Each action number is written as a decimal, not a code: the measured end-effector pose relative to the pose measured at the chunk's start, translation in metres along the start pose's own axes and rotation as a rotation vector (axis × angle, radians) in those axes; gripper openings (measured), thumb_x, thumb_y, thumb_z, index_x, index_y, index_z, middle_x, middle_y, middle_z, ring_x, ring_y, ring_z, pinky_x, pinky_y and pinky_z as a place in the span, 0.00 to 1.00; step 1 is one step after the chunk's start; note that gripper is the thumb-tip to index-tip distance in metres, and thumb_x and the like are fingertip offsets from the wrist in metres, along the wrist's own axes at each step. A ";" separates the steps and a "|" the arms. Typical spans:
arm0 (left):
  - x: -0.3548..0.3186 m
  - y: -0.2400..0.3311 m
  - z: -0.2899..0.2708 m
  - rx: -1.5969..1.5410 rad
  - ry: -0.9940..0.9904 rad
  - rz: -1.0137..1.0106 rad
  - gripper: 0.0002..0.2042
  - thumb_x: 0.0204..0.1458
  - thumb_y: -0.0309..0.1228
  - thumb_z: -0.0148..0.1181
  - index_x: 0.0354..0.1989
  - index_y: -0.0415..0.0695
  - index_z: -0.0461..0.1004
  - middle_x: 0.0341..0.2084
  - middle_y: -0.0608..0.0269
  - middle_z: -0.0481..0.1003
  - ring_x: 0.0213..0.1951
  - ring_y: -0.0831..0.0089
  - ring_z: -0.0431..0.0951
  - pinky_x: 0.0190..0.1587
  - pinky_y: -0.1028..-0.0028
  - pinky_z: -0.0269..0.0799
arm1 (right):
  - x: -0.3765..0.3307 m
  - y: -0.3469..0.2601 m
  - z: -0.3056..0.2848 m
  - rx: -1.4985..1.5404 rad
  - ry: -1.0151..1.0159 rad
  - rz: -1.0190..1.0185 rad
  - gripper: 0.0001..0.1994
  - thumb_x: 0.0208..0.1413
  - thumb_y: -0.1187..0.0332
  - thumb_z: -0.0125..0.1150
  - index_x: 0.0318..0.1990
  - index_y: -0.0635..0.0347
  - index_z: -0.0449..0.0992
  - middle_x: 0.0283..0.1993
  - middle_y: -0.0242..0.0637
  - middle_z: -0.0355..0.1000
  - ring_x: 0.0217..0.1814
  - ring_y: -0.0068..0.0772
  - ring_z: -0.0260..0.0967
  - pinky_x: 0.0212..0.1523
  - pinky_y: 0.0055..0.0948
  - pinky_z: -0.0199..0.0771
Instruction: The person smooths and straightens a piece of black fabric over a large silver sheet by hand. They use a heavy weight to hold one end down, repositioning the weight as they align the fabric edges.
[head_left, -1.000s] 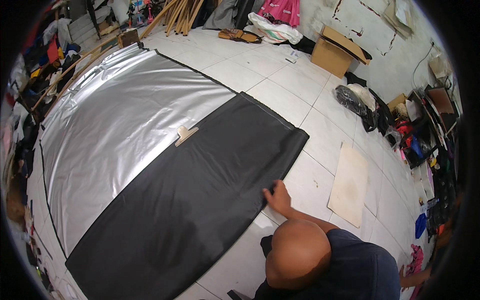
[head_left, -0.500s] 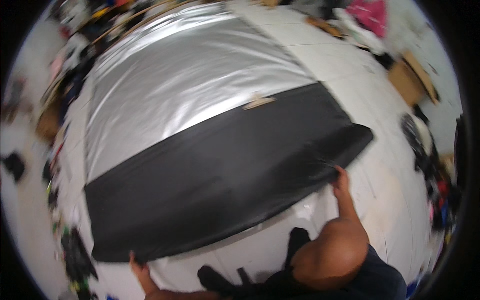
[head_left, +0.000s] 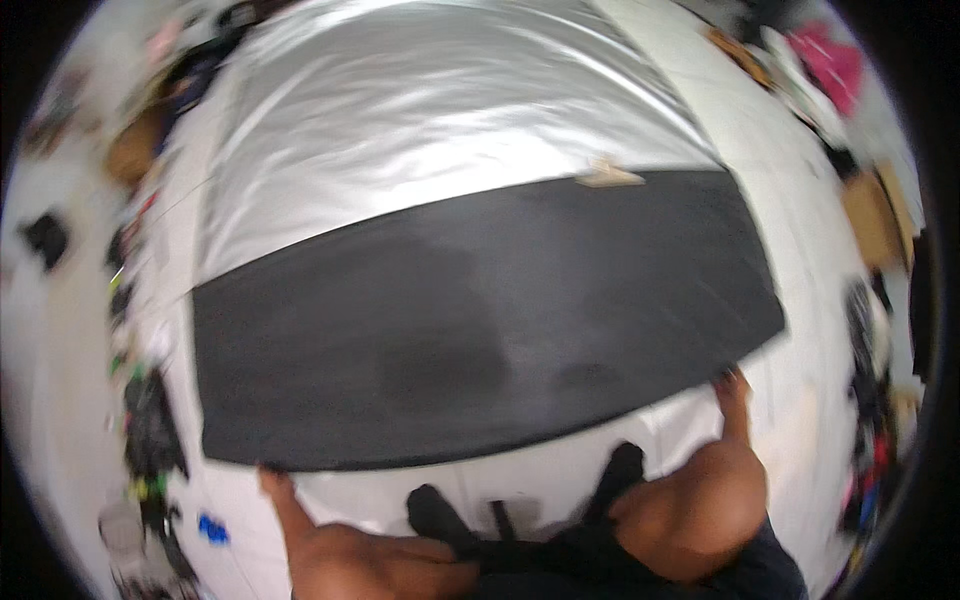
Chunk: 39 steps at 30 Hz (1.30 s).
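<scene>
A large sheet of fabric lies on the floor, its silver side showing at the far end. Its near part is folded over and shows the black side. My left hand grips the near black edge close to its left corner. At the right end of that same edge, my right hand has its fingers closed on the fabric. A small tan object, too blurred to name, lies on the border between black and silver.
White floor tiles surround the sheet. Clutter lines both walls: a cardboard box and a pink bundle on the right, a black plastic bag and a small blue item on the left. My feet stand by the near edge.
The raised, bulging right end of the black fabric now lies flatter, its near edge straighter. My right hand has moved right and a little nearer. The view has shifted toward the near edge.
</scene>
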<state>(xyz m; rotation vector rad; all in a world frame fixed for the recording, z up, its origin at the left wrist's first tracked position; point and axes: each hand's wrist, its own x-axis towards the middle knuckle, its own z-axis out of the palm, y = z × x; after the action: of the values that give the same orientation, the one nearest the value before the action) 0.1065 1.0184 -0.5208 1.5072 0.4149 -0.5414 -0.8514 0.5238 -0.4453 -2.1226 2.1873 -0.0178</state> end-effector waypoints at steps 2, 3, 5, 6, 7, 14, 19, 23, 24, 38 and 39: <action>-0.035 0.019 0.016 0.448 0.623 0.283 0.24 0.57 0.44 0.53 0.53 0.36 0.65 0.48 0.49 0.70 0.41 0.60 0.75 0.41 0.64 0.73 | 0.004 -0.124 -0.001 0.298 0.326 0.499 0.20 0.47 0.65 0.57 0.50 0.57 0.72 0.53 0.45 0.68 0.58 0.49 0.62 0.57 0.44 0.61; -0.055 0.028 0.016 0.725 0.581 0.458 0.29 0.55 0.45 0.56 0.56 0.34 0.61 0.51 0.43 0.67 0.48 0.52 0.71 0.49 0.61 0.69 | 0.005 -0.209 -0.039 0.480 0.567 0.675 0.20 0.44 0.65 0.58 0.47 0.57 0.73 0.52 0.48 0.68 0.57 0.53 0.61 0.56 0.44 0.61; -0.123 0.014 0.105 1.153 0.215 0.903 0.32 0.56 0.47 0.53 0.61 0.34 0.56 0.56 0.37 0.62 0.58 0.47 0.62 0.60 0.58 0.57 | -0.010 -0.250 -0.077 0.277 0.451 0.170 0.21 0.40 0.65 0.62 0.45 0.62 0.73 0.49 0.50 0.67 0.55 0.53 0.62 0.52 0.44 0.62; -0.158 0.011 0.135 1.437 0.041 0.899 0.32 0.58 0.47 0.50 0.63 0.36 0.54 0.60 0.39 0.57 0.62 0.47 0.55 0.62 0.55 0.49 | -0.013 -0.301 -0.103 0.267 0.268 0.018 0.22 0.40 0.65 0.62 0.45 0.62 0.72 0.49 0.50 0.68 0.55 0.52 0.62 0.53 0.44 0.63; -0.193 0.003 0.158 1.716 -0.116 0.900 0.31 0.60 0.47 0.46 0.64 0.37 0.52 0.64 0.41 0.51 0.66 0.46 0.48 0.65 0.52 0.41 | -0.015 -0.337 -0.109 0.273 -0.082 -0.034 0.22 0.42 0.64 0.63 0.47 0.61 0.73 0.51 0.48 0.67 0.55 0.51 0.62 0.54 0.46 0.61; -0.257 -0.043 0.212 1.784 -0.304 1.273 0.34 0.59 0.52 0.41 0.64 0.36 0.52 0.63 0.39 0.52 0.63 0.47 0.53 0.62 0.49 0.46 | -0.016 -0.289 -0.032 0.072 -0.025 -0.389 0.34 0.55 0.41 0.47 0.65 0.49 0.56 0.70 0.48 0.44 0.73 0.52 0.36 0.68 0.58 0.32; -0.249 -0.048 0.211 1.687 -0.378 1.135 0.38 0.57 0.58 0.38 0.67 0.40 0.48 0.66 0.39 0.45 0.67 0.43 0.44 0.63 0.44 0.41 | 0.069 -0.134 -0.034 -0.049 0.135 0.247 0.37 0.55 0.37 0.41 0.67 0.49 0.52 0.71 0.49 0.42 0.74 0.53 0.32 0.67 0.60 0.31; -0.254 -0.041 0.224 1.713 -0.397 1.108 0.38 0.56 0.58 0.41 0.67 0.42 0.48 0.65 0.39 0.45 0.66 0.43 0.45 0.63 0.47 0.44 | 0.124 -0.038 -0.043 0.048 0.198 0.533 0.39 0.54 0.36 0.43 0.67 0.51 0.51 0.71 0.49 0.42 0.73 0.52 0.37 0.66 0.59 0.38; -0.254 -0.041 0.225 1.730 -0.394 1.101 0.38 0.56 0.58 0.41 0.67 0.42 0.48 0.65 0.39 0.45 0.66 0.43 0.46 0.63 0.47 0.45 | 0.136 -0.024 -0.046 0.068 0.250 0.636 0.39 0.53 0.36 0.45 0.64 0.54 0.57 0.67 0.50 0.50 0.69 0.53 0.46 0.64 0.55 0.46; -0.264 -0.026 0.217 2.370 -0.129 1.309 0.36 0.58 0.55 0.39 0.68 0.42 0.46 0.67 0.50 0.48 0.55 0.50 0.65 0.59 0.54 0.56 | 0.161 0.020 -0.074 -0.082 0.017 0.628 0.31 0.57 0.40 0.43 0.41 0.66 0.74 0.47 0.54 0.68 0.50 0.51 0.67 0.49 0.46 0.67; -0.273 -0.021 0.229 2.449 -0.160 1.121 0.36 0.58 0.55 0.39 0.68 0.42 0.46 0.67 0.49 0.47 0.57 0.49 0.63 0.60 0.54 0.55 | 0.163 0.015 -0.080 -0.166 0.006 0.674 0.31 0.57 0.41 0.42 0.42 0.65 0.74 0.47 0.52 0.68 0.51 0.51 0.67 0.50 0.47 0.66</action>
<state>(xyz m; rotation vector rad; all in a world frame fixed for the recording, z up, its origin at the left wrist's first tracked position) -0.1446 0.8119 -0.3740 3.2839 -1.9663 0.0777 -0.8766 0.3569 -0.3769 -1.3345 2.8642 0.2104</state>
